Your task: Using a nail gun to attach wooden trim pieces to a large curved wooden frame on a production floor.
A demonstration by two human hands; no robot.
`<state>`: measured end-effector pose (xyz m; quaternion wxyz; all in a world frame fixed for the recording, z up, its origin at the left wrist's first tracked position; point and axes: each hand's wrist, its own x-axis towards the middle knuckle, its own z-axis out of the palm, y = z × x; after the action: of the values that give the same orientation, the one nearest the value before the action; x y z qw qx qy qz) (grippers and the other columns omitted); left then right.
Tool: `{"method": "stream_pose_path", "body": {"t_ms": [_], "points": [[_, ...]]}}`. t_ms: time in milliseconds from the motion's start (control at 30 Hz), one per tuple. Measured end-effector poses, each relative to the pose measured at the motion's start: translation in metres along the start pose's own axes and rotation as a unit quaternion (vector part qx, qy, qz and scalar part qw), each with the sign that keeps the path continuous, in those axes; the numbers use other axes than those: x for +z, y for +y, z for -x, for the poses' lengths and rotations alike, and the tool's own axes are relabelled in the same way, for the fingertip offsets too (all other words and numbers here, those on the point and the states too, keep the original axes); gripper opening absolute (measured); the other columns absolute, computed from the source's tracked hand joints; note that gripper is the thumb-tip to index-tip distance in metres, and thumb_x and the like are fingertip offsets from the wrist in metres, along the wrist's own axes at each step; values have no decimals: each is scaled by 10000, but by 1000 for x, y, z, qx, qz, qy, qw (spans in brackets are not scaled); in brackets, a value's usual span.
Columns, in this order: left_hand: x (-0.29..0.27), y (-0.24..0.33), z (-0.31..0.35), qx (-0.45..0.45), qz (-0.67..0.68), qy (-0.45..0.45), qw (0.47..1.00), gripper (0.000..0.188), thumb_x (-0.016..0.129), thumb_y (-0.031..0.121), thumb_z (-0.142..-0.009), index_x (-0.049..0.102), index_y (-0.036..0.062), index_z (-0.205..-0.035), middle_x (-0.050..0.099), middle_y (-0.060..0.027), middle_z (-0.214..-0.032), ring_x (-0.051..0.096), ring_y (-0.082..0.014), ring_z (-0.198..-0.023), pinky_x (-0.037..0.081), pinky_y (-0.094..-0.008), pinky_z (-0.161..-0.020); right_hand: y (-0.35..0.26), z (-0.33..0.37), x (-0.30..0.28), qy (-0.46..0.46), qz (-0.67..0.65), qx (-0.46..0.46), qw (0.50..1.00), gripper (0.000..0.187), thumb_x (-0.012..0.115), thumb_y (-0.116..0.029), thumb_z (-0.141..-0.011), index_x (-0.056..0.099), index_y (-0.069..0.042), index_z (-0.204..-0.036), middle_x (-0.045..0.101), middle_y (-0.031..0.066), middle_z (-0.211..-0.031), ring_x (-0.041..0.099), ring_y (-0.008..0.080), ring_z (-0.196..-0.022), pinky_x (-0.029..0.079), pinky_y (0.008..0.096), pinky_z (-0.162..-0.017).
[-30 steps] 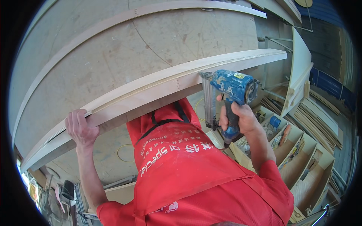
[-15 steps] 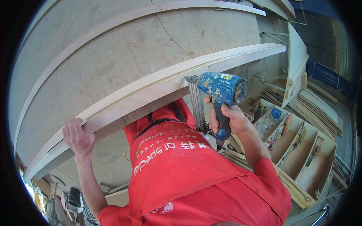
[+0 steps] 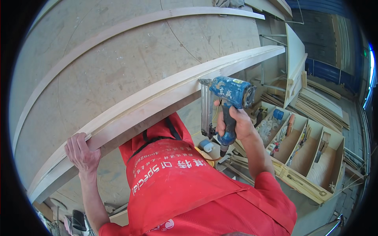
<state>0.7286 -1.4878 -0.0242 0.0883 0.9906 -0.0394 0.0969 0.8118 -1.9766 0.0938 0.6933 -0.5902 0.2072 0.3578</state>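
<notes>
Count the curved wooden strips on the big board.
2. One curved wooden strip arcs across the board's upper part; the other runs along its near edge, gripped by the left hand. More may be hidden.

A single head-worn fisheye view looks steeply down from close above onto the desk [image 3: 118, 70], edges bending toward its rim.

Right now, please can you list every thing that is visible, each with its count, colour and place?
curved pale wooden strip: one, light wood, along the near edge of the table, under both hands
second curved wooden strip: one, pale, farther across the table
large plywood work table: one, beige, upper left
blue pneumatic nail gun: one, blue, nose against the near strip
open wooden compartment box: one, pale, lower right, holding small tools
red apron: one, bottom centre
left hand: gripping the near strip
right hand: holding the nail gun handle
</notes>
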Motion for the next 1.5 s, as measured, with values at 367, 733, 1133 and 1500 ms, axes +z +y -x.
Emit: {"method": "stream_pose_path", "body": {"t_ms": [367, 733, 1133, 1500], "points": [[9, 10, -27, 7, 13, 22, 1000, 363, 762, 129, -727, 575, 89, -1036, 615, -105, -926, 606, -320, -860, 431, -432, -759, -23, -2, -10, 13, 18, 14, 1000, 707, 609, -548, -1005, 443, -12, -1434, 663, 131, -767, 670, 236, -626, 553, 364, -711], [1, 15, -11, -2, -10, 12, 1000, 342, 733, 85, -720, 578, 90, -1024, 619, -98, -910, 605, -320, -837, 434, -435, -740, -3, -1, -9, -79, -11, 86, 993, 763, 657, -550, -978, 414, 0, -1449, 655, 141, -760, 661, 228, -648, 531, 342, -686], [8, 12, 0, 1, 8, 24, 1000, 345, 721, 58, -690, 574, 104, -999, 647, -80, -917, 628, -300, -843, 444, -421, -747, 6, -10, 15, -149, -9, 87, 985, 771, 646, -534, -992, 361, -9, -1479, 658, 137, -772, 664, 219, -659, 532, 358, -738], [9, -24, 14, 8, 13, 11, 1000, 376, 792, 148, -691, 583, 105, -1001, 633, -85, -907, 619, -299, -827, 430, -427, -711, 24, -9, 67, -120, -1, 87, 989, 768, 644, -543, -991, 368, -11, -1471, 657, 131, -772, 664, 220, -644, 531, 357, -737]]}}
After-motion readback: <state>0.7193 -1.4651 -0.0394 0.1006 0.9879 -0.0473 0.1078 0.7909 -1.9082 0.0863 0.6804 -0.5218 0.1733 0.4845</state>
